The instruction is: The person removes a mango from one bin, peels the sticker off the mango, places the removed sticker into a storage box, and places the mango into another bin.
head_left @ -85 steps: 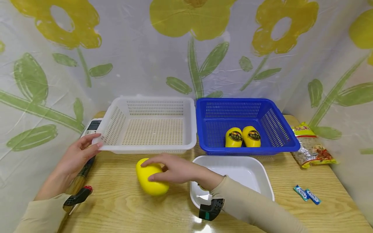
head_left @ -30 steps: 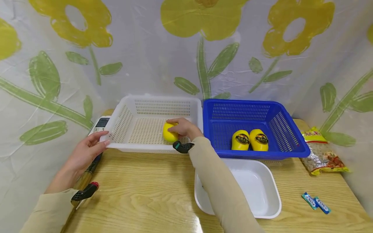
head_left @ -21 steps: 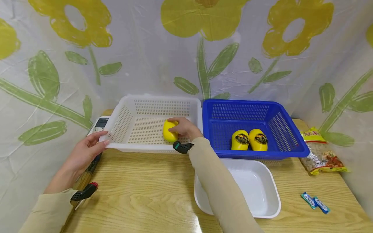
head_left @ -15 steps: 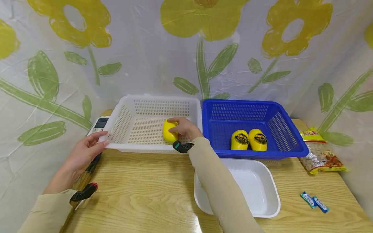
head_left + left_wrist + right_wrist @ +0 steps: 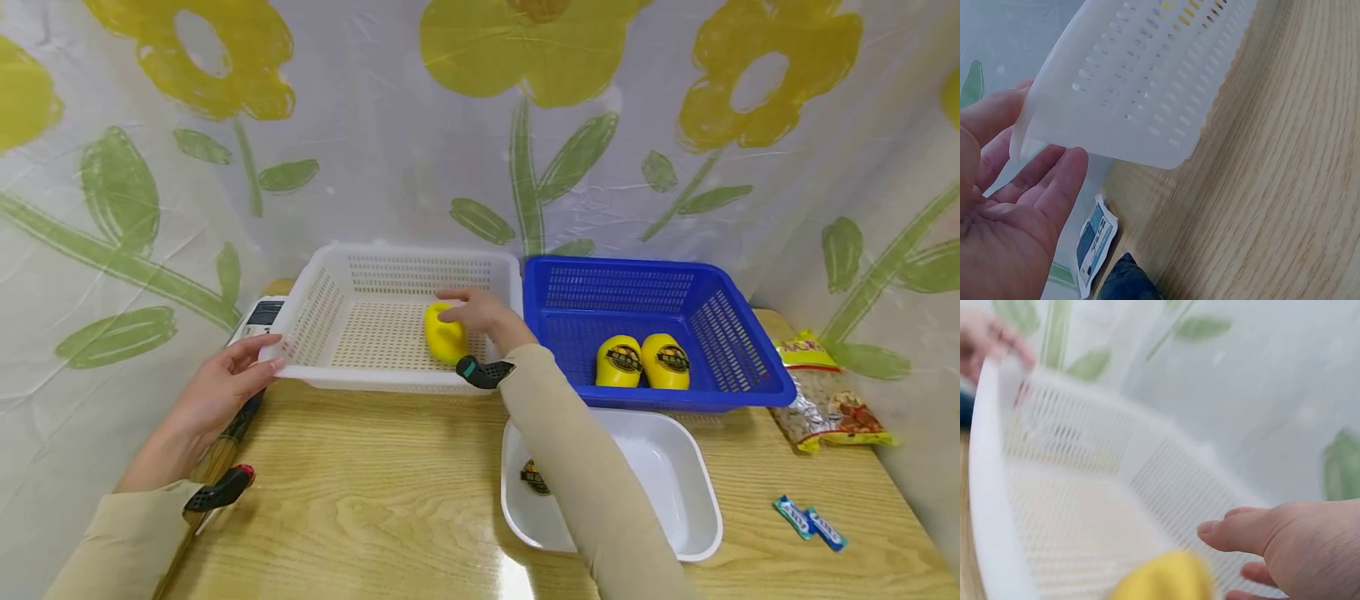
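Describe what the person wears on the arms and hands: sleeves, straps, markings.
Both arms wear long beige sleeves. The hands are bare. The left hand has a black wrist clip with a red tip; the right hand has a black one with a teal tip. No cables show.

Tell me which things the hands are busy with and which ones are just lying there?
Busy with:
- yellow pack in the white basket, under the right hand
- left hand on the white basket's corner

Lying about:
- blue basket, two yellow packs inside
- white tray
- snack bag
- blue candies
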`<action>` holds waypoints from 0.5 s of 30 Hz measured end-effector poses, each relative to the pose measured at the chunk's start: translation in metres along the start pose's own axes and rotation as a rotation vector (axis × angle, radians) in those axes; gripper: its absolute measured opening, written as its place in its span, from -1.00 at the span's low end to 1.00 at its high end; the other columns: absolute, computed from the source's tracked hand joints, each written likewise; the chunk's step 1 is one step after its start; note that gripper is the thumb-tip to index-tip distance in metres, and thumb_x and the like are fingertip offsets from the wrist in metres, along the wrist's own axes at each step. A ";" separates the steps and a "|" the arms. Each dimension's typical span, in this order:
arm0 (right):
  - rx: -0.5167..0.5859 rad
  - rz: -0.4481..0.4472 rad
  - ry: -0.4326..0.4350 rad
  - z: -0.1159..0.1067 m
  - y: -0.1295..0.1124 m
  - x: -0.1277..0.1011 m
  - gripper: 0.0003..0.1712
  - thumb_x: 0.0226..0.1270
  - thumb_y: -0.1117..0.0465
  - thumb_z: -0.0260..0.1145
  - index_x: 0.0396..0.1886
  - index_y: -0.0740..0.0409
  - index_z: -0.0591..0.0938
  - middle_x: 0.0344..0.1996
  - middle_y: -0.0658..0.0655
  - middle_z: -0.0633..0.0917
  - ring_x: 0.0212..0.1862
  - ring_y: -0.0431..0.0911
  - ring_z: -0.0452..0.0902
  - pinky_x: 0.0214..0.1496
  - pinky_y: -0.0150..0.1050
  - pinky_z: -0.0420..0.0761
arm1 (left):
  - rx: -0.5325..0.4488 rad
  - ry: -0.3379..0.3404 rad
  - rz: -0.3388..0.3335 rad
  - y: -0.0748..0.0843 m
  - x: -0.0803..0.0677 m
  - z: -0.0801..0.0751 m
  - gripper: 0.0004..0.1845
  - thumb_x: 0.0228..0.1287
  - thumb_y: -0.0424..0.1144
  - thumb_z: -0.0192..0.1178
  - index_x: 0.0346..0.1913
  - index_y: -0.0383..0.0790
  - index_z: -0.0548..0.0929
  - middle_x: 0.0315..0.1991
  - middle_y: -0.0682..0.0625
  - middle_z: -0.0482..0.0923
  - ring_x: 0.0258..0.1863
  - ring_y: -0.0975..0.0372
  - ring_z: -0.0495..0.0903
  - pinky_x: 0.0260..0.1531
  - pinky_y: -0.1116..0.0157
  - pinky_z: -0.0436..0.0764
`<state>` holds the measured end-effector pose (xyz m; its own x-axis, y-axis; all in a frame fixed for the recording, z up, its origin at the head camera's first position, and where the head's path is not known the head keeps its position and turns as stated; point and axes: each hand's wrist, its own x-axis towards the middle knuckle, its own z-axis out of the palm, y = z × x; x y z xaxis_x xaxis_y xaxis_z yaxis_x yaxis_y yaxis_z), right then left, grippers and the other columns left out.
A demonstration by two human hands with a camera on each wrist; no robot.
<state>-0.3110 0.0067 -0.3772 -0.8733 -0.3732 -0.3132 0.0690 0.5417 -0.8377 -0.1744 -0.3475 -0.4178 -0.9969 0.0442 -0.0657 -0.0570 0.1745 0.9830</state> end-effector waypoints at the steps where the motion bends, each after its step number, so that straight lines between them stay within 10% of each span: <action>1: 0.024 -0.018 -0.004 -0.007 -0.003 -0.003 -0.47 0.41 0.17 0.27 0.36 -0.11 0.49 0.44 0.16 0.29 0.34 0.03 0.31 0.32 -0.07 0.39 | 0.011 0.000 0.000 0.001 0.001 0.001 -0.39 0.40 -0.19 0.19 0.41 -0.28 0.26 0.44 -0.26 0.07 0.12 0.55 0.37 -0.07 0.58 0.53; 15: 0.014 -0.250 0.103 -0.102 0.023 -0.147 -0.50 0.41 -0.08 0.24 0.31 -0.17 0.50 0.27 -0.05 0.50 0.18 0.00 0.51 0.19 0.01 0.48 | -0.041 0.001 0.020 -0.002 -0.001 -0.001 -0.49 0.39 -0.25 0.21 0.33 -0.23 0.36 0.05 0.15 0.43 -0.08 0.44 0.51 -0.12 0.54 0.57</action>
<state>-0.2299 0.1507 -0.3046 -0.9086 -0.4148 -0.0488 -0.1492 0.4315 -0.8897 -0.1738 -0.3489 -0.4195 -0.9979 0.0467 -0.0454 -0.0388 0.1334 0.9903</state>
